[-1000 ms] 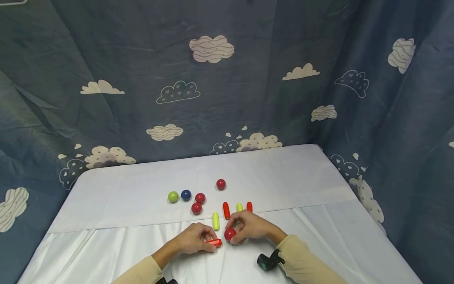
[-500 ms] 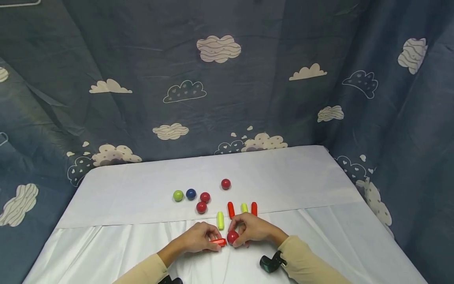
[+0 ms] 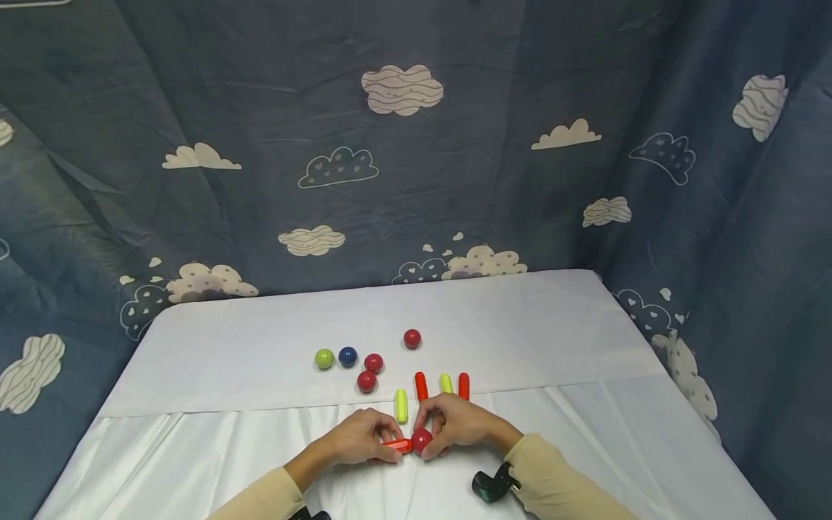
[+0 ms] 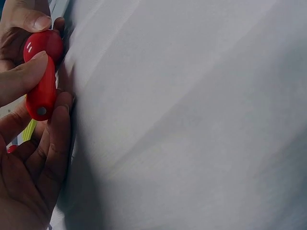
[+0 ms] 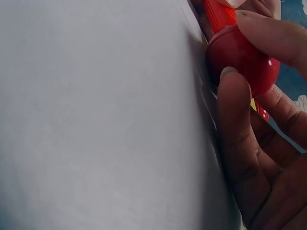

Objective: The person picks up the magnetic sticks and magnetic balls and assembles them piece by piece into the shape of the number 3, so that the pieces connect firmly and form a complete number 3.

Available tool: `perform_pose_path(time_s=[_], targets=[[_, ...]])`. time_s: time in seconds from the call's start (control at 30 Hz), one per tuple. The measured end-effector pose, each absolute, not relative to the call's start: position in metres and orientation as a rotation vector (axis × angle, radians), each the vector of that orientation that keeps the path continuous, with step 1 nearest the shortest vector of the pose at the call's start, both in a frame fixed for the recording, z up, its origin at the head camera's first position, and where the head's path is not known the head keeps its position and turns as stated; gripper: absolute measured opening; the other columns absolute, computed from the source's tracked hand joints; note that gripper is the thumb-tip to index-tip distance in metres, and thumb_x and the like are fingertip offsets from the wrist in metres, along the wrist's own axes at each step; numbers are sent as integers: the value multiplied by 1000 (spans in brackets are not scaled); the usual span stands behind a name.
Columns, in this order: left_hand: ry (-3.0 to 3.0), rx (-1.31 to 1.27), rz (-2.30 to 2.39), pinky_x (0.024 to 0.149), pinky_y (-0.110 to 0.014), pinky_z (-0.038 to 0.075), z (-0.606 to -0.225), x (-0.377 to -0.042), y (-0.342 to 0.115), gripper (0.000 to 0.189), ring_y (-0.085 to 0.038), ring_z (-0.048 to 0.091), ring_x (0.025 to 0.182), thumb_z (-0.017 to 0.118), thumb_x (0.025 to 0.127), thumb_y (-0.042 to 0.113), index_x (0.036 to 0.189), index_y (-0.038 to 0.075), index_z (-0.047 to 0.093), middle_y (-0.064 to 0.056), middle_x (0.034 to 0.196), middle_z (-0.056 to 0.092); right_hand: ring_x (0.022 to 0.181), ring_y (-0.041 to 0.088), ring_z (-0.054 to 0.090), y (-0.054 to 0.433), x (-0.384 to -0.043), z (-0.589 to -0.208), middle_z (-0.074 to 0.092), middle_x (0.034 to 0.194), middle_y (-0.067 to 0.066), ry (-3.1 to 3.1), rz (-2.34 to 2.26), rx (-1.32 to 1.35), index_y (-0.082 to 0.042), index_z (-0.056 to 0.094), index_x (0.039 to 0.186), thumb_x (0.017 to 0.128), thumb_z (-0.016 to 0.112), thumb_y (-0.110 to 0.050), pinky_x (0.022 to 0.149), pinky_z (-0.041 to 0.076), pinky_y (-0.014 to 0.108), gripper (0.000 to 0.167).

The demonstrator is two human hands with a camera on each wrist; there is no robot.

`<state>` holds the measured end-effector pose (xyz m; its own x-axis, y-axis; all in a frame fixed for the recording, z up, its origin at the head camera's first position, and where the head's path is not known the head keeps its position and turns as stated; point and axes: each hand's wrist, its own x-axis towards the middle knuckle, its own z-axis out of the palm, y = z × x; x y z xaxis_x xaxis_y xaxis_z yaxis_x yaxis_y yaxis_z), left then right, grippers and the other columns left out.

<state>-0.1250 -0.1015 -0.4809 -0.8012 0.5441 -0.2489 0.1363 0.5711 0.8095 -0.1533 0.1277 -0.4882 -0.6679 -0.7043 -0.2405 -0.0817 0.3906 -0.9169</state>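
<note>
My left hand [image 3: 364, 437] pinches a red magnetic rod [image 4: 43, 91] between thumb and fingers, low over the white cloth. A round silver disc shows in the rod's near end in the left wrist view. My right hand [image 3: 463, 420] holds a glossy red ball [image 3: 421, 441] by thumb and fingertips. The ball meets the rod's far end, also seen in the right wrist view, where the ball [image 5: 235, 60] sits against the ridged rod [image 5: 221, 17]. Just beyond the hands lies a yellow-green rod [image 3: 401, 406].
Beyond my right hand lie two red rods [image 3: 421, 386] [image 3: 464, 385] and another yellow-green rod [image 3: 445, 383]. Farther back are a green ball [image 3: 324, 359], a blue ball [image 3: 347, 357] and several red balls [image 3: 367, 381]. A dark cloud-print curtain [image 3: 455, 180] hangs behind the table [image 3: 520, 318].
My right hand has brought the red ball leftward against the end of the red rod; a gap showed between them before. The left hand keeps its hold on the rod. The head view shifted slightly.
</note>
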Motion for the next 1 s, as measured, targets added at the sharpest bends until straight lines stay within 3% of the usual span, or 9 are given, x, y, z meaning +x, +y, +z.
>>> perform_pose_path(time_s=[0.5,1.0], targets=[[2251,460,1252,50,-19,39,-482,-122,-103,18,-6,51,54,81,75,13,88,10,69,4,69,59,51,9,54,128,-153,-492,60,62,3,2004,-1327,-640,-10,65,90,70,81,2,50,45,21,27],[2222,475,1255,52,-19,39,-482,-122,-115,17,-5,50,57,78,78,14,92,10,69,5,71,58,55,9,53,130,-152,-495,60,65,2,1992,-1360,-640,-8,66,90,70,82,2,53,45,20,27]])
